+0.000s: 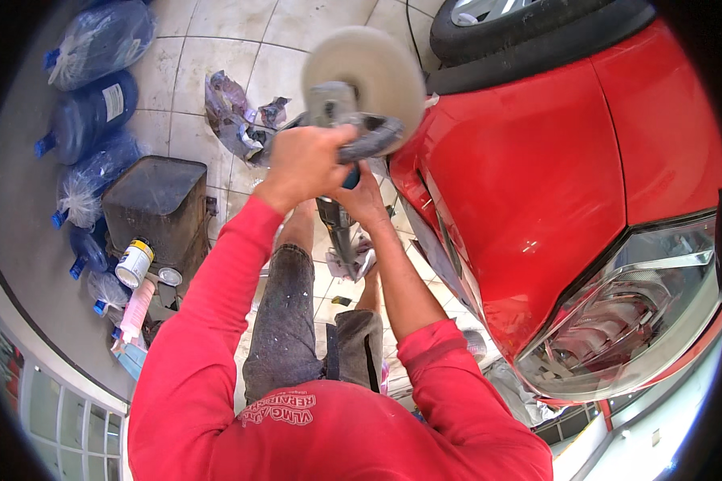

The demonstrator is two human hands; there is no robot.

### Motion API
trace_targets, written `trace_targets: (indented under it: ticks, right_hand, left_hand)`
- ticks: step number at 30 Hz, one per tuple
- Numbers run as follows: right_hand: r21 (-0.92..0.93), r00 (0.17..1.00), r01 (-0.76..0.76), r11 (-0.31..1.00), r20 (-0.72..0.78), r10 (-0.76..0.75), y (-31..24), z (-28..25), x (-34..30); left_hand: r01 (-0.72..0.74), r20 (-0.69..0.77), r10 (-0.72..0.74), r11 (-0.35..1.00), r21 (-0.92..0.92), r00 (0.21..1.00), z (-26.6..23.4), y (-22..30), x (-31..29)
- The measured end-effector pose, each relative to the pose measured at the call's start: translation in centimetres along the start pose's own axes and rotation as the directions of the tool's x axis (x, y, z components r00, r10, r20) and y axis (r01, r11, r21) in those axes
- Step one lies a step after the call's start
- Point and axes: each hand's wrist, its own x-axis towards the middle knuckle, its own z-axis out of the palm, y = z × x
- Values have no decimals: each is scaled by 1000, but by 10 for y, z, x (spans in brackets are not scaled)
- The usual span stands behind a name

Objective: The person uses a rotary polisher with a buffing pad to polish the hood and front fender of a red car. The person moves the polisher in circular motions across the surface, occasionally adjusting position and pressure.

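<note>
I hold a car polisher [334, 226] in both hands, out in front of my body. Its round, pale buffing pad [389, 70] is blurred at the far end. My left hand [306, 158] is closed around the dark loop handle [375, 138] near the pad. Lower on the tool, my right hand [366, 199] wraps around the body, with its fingers partly hidden. The pad's edge lies right beside the red car panel [521, 160]; whether they touch I cannot tell.
The car's headlight [626, 313] and a wheel [497, 20] flank the panel. At left stand several blue water jugs [95, 116], a dark box [156, 200], a white can [135, 263] and a pink bottle [139, 309]. Crumpled plastic sheeting [231, 116] lies on the tiled floor [217, 68].
</note>
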Motion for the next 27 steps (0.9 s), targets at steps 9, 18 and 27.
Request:
trace_targets:
  ticks: [9,18,27]
  right_hand:
    - [583,864,-12,813,-403,301,-56,-24,30]
    - [782,504,58,621,-560,658,-75,-41,167]
    - [-911,970,-18,412,85,229,38,16,153]
  left_hand:
    - [401,-141,-440,885,-237,887,-50,-33,-124]
    - [485,-99,-543,806,-339,834,-55,-43,-175]
    - [487,-63,-565,757,-435,823,-44,-41,-187]
